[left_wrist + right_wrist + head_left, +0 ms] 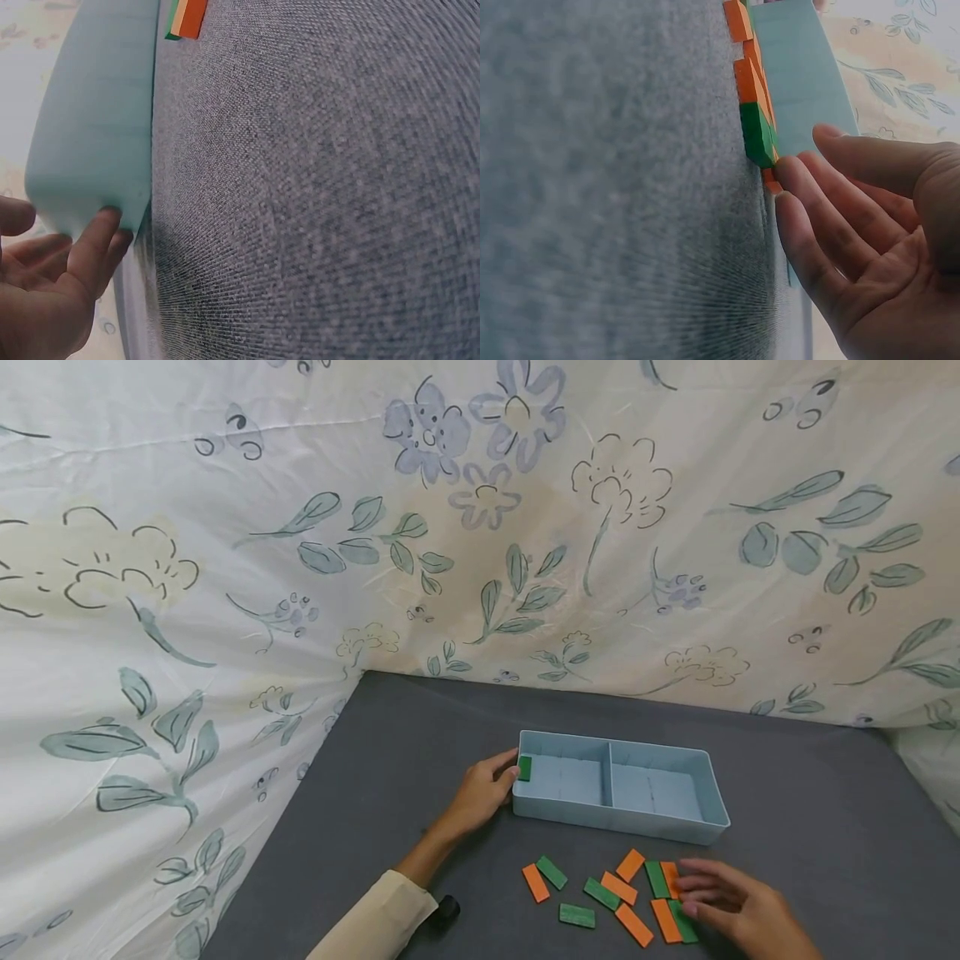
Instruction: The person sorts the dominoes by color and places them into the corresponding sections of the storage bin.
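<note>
A light blue two-compartment box (660, 831) sits on the dark grey table. My left hand (483, 789) is at its left end; in the left wrist view the fingertips (109, 217) touch the outer end wall and the thumb is near the rim. A green block (525, 768) is inside the left compartment, against the left wall. My right hand (738, 902) is beside the right end of the loose blocks, fingers loosely extended and nothing held. Nearest it are an orange block (670, 878) partly covered by the fingers, and a green block (682, 920).
Several orange and green blocks lie scattered in front of the box, among them an orange one (536, 883) and a green one (577, 916) on the left. A black object (446, 910) is by my left sleeve. Flower-patterned cloth (480, 568) hangs behind the table.
</note>
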Motion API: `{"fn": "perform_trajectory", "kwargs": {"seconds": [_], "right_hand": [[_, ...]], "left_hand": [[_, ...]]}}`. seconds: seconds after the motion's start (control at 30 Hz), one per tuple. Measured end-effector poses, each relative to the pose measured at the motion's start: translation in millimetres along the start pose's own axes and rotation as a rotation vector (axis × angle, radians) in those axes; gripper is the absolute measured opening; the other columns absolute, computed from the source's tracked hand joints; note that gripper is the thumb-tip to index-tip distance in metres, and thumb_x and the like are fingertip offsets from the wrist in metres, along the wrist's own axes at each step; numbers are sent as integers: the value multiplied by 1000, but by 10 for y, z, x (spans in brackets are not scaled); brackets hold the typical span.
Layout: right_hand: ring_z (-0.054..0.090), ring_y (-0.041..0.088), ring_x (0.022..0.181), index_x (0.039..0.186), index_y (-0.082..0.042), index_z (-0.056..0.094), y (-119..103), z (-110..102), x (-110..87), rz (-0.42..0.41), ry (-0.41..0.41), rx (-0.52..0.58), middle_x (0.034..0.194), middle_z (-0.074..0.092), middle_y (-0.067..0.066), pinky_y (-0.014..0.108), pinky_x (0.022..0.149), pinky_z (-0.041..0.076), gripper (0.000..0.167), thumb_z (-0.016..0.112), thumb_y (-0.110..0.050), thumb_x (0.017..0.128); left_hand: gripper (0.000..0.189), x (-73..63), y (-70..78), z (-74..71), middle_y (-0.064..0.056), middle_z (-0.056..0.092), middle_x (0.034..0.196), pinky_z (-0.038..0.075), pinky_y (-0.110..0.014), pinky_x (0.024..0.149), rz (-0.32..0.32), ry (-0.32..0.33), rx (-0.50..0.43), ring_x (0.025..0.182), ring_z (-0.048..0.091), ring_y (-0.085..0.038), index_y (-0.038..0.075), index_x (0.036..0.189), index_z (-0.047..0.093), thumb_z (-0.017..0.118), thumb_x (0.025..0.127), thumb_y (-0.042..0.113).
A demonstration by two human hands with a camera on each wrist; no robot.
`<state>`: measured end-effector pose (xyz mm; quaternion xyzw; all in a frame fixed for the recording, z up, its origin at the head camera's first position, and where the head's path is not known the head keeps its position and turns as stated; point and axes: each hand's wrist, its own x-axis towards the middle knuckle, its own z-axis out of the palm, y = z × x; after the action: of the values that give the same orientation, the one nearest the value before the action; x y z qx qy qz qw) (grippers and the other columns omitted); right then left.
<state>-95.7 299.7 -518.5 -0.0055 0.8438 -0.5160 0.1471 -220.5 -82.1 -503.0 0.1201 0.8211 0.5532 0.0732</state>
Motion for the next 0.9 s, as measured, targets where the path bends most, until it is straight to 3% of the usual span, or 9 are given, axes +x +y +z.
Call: {"fn": "perform_trajectory", "kwargs": {"seconds": [0.13,0.23,0.47,0.7,0.9], "right_hand": [[74,5,95,146,16,51,40,-1,-34,-48,-35,-4,117,75,20,28,81,61,69,84,-11,91],[74,4,95,146,14,51,44,8,-48,-31,-39,3,116,76,17,27,82,61,71,85,-13,90],[71,3,95,146,16,50,105,-48,-64,-56,-111,-15,118,74,19,30,78,61,71,85,-10,90],[67,1,93,146,15,50,220,-121,-82,-103,-190,-48,115,75,-5,31,73,58,71,84,-16,91],[64,-3,95,147,12,52,265,-127,-56,-135,-232,-64,119,72,-10,31,71,57,72,86,-14,88]], "left_hand": [[48,0,-9,-1,1,55,74,44,-25,64,8,-3,4,65,52,-13,1,157,50,53,114,23],[48,4,-20,2,1,55,74,44,-25,64,11,-4,6,66,52,-13,1,156,50,53,114,23],[48,9,3,14,-5,59,78,45,-24,65,4,0,12,67,53,-12,1,156,51,53,114,22],[48,23,-3,35,-4,57,75,45,-24,64,16,-10,-9,66,53,-13,1,156,50,54,113,21],[47,13,-20,9,-10,60,78,46,-23,65,19,-8,-9,68,55,-17,3,157,51,54,113,21]]}}
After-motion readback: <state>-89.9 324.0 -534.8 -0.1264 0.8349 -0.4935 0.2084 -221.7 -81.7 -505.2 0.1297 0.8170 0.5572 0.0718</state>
